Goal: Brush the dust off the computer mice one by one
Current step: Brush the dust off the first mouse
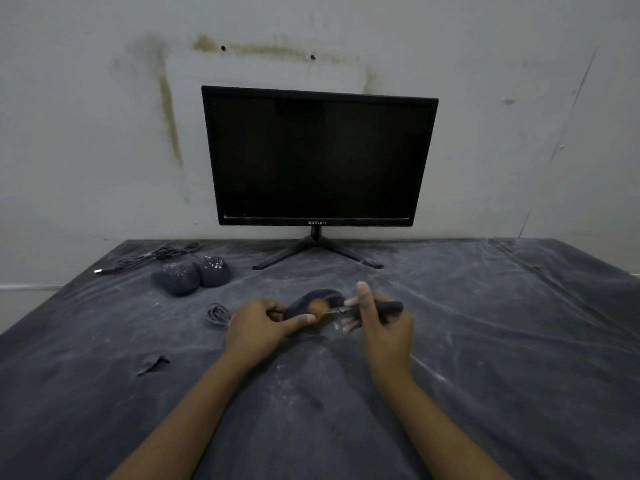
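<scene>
You're brushing one mouse (pixel 322 295), left hand (pixel 258 322) gripping it, right hand (pixel 379 322) gripping the brush (pixel 337 310); two dusty mice (pixel 178 278) left of centre are waiting.

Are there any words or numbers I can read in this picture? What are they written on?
"QWERTY", in small pale letters on the bottom edge of the black monitor, with a tiny logo just before it that is too small to make out.
No other words or numbers show: none can be seen on the mice, the brush or the table cover.

Dark mouse (pixel 309 300) under orange-bristled brush (pixel 333 310); dusty mouse pair (pixel 194 273) back left
</scene>
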